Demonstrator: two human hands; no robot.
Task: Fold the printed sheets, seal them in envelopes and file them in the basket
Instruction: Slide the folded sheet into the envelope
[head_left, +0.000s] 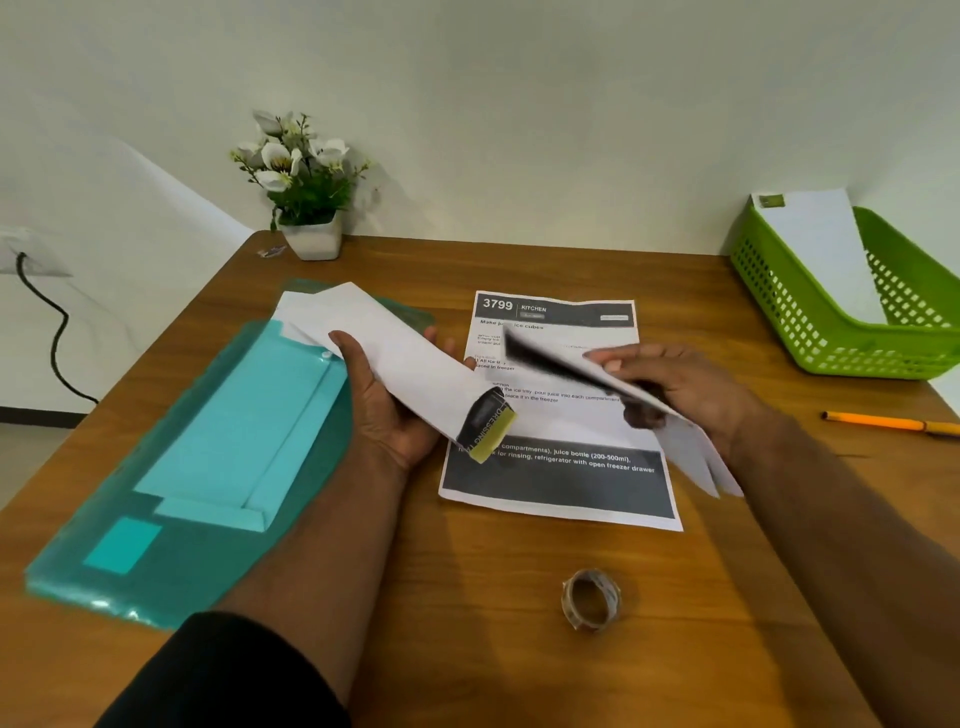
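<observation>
My left hand (387, 410) grips a long white envelope (395, 358) from below; its near end carries a black and yellow printed corner. My right hand (675, 384) pinches a folded printed sheet (613, 384), blurred, with its far end pointing at the envelope. Both are held above a flat printed sheet (561, 467) headed "3799 KITCHEN" on the wooden table. At the back right stands a green basket (810, 322), and a white envelope (821, 249) leans inside it.
A teal plastic folder (208, 467) with more paper lies at the left. A tape roll (591, 597) stands near the front edge. An orange pencil (888, 422) lies at the right. A potted flower (304, 187) sits at the back by the wall.
</observation>
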